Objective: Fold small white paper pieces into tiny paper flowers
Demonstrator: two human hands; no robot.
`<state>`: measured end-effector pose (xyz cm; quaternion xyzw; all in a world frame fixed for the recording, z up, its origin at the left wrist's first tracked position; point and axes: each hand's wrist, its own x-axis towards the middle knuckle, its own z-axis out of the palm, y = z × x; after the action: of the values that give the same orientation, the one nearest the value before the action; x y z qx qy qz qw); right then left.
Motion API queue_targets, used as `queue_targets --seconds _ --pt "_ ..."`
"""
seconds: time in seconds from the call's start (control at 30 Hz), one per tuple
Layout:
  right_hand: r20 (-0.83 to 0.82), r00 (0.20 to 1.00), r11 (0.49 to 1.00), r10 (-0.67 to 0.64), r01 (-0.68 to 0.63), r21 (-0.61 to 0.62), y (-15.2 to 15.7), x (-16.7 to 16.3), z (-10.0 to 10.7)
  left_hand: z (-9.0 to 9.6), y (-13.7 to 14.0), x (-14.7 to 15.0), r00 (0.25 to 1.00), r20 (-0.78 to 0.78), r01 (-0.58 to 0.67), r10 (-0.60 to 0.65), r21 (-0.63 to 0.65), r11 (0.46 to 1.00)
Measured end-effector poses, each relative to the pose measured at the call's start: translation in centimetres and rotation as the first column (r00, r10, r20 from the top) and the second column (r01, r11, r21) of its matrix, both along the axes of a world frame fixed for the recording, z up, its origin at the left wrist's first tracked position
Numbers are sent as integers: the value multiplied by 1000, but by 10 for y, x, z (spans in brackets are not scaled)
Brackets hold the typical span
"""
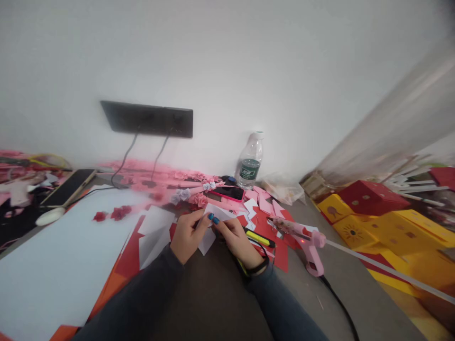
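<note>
My left hand (189,233) and my right hand (242,240) meet above the grey table, thumbs side by side. Both pinch a small piece of white paper (219,210) at its near edge. Just under the hands, another white paper piece (206,242) shows, partly hidden. To the right of my right hand lies a yellow and black cutter (260,237). A pink glue gun (302,235) with a clear stick in its back and a small red light rests farther right. White and red paper scraps lie around the hands.
A water bottle (250,161) stands by the wall, near a phone (227,192) and pink paper flowers (199,201). A large pale sheet (67,265) covers the left side. Yellow paper boxes (394,232) fill the right. The glue gun's black cord (341,305) runs down the table's right side.
</note>
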<state>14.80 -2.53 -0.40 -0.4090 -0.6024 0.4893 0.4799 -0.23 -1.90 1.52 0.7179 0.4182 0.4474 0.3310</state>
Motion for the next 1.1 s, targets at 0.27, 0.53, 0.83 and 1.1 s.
queue_targets --seconds 0.27,0.53,0.83,1.1 --pt "-369 924 995 -102 97 -32 13 -1 -18 2 1 -1 1000 3 -31 31 1 1000" --pt "-410 906 989 -103 136 51 13 3 -2 -7 4 -7 986 133 -90 105 -115 989" --pt "-131 986 994 -99 104 34 3 4 -3 3 -1 -2 993 82 98 -88 -129 987" --pt "-152 986 997 -63 69 31 0 6 -6 0 1 -4 997 79 24 -19 -63 998"
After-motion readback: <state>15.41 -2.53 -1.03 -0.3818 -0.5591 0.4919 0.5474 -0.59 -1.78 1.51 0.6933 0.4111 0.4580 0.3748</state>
